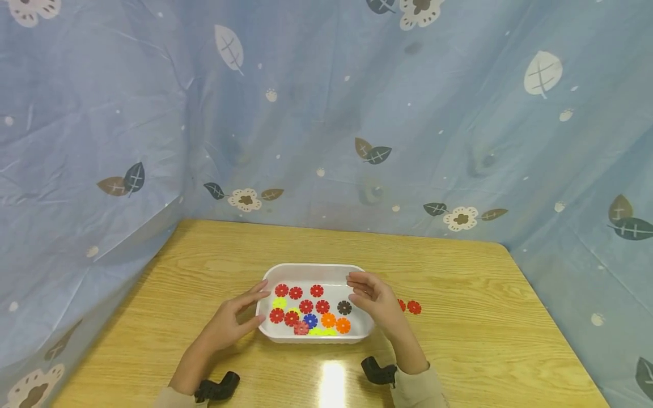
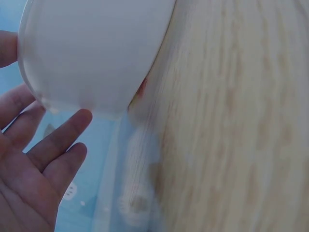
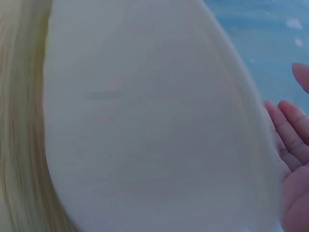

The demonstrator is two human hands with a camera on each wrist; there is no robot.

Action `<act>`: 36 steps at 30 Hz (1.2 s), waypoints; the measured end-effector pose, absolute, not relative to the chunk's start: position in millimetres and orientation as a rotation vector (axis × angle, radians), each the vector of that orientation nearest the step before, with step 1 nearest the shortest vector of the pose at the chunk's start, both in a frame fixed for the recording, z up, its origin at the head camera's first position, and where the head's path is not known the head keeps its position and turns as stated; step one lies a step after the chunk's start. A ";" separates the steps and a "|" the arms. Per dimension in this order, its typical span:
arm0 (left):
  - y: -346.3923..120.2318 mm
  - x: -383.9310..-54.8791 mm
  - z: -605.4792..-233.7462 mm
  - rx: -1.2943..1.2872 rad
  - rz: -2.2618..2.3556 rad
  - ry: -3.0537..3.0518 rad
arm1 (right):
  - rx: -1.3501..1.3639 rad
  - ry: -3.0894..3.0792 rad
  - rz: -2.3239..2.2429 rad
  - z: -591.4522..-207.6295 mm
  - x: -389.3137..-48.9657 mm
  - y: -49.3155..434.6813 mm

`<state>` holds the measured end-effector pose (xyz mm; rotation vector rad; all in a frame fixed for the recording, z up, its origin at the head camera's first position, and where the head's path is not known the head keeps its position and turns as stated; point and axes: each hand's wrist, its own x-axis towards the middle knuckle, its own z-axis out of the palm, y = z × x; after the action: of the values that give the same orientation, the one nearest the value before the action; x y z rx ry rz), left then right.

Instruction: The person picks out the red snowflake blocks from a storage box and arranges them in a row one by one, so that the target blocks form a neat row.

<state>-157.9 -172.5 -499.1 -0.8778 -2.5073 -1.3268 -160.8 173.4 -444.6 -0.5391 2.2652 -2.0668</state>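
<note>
A white plastic tray (image 1: 306, 340) rests on the wooden table in front of me, its pale outer wall filling much of both wrist views. Inside lie several notched flower-shaped discs: red (image 1: 317, 290), yellow (image 1: 279, 304), orange (image 1: 343, 325), one blue (image 1: 310, 321) and one black (image 1: 344, 307). My left hand (image 1: 228, 322) is at the tray's left end, thumb and fingers spread, fingertips right at the rim. Over the right end is my right hand (image 1: 380, 303), its fingers loosely bent and holding nothing; in the right wrist view its palm shows beyond the rim.
Two red discs (image 1: 414, 307) lie on the table (image 1: 474, 317) just right of my right hand, one partly hidden by it. A blue patterned curtain (image 1: 306, 113) borders the table at the back and sides. Both wrists carry black camera mounts (image 1: 219, 387).
</note>
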 end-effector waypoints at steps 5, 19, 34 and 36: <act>-172.2 -158.3 -498.4 -0.889 -1.314 -2.497 | -0.587 2.261 -1.955 -442.2 -173.0 148.6; -165.3 -150.4 -486.3 -0.874 -1.308 -2.504 | -0.430 2.424 -1.649 -463.1 -196.0 116.1; -159.6 -139.9 -459.2 -0.865 -1.303 -2.520 | -0.419 2.689 -1.141 -471.1 -195.9 111.2; -160.0 -140.4 -460.8 -0.871 -1.301 -2.519 | -0.406 2.706 -1.099 -471.9 -195.2 109.2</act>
<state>-140.4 -160.0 -460.8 -0.8712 -2.5186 -1.3009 -195.2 109.2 -471.9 -0.4062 2.7062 -1.0993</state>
